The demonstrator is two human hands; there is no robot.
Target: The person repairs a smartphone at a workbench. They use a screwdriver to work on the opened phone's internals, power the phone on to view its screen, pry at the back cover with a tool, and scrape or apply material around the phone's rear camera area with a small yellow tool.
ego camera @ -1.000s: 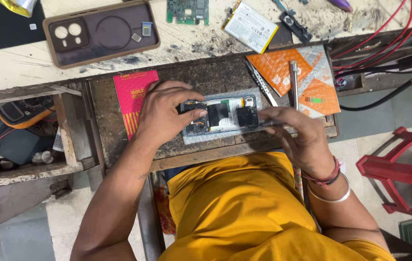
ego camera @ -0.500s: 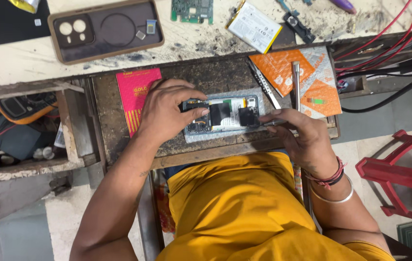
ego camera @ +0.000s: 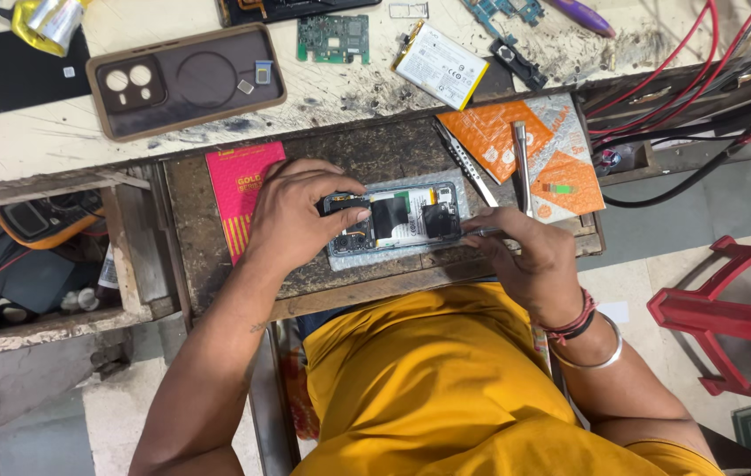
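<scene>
1. Opened dark smartphone with its back cover off point(ego camera: 397, 220): lies flat on a pale grey work mat point(ego camera: 459, 192) at the middle of a dark, worn wooden bench point(ego camera: 208, 256), internal parts exposed.
2. Left hand point(ego camera: 292, 216): rests over the phone's left end, its grip closed narrow on the top edge between thumb and fingers.
3. Right hand point(ego camera: 530, 260): grip closed on a thin metal tool point(ego camera: 479, 233) whose tip touches the phone's right end; red thread bands and a silver bangle point(ego camera: 591, 357) at the wrist.
4. Pink printed packet point(ego camera: 239, 189): flat on the bench, just left of the left hand.
5. Orange and grey foil pouch point(ego camera: 499, 141): right of the mat, with a steel pry bar point(ego camera: 524, 163) lying across it and slim tweezers point(ego camera: 464, 163) beside it.
6. Scratched cream upper surface point(ego camera: 40, 132): carries a brown phone case with camera cut-outs point(ego camera: 186, 79), a green circuit board point(ego camera: 333, 37) and a white flat battery point(ego camera: 440, 63).
7. Red and black cables point(ego camera: 684, 79): run across the upper right.
8. Red plastic stool point(ego camera: 728, 317): stands on the floor at right.
9. Open side compartment point(ego camera: 32, 256): at left, holds an orange-edged meter.
</scene>
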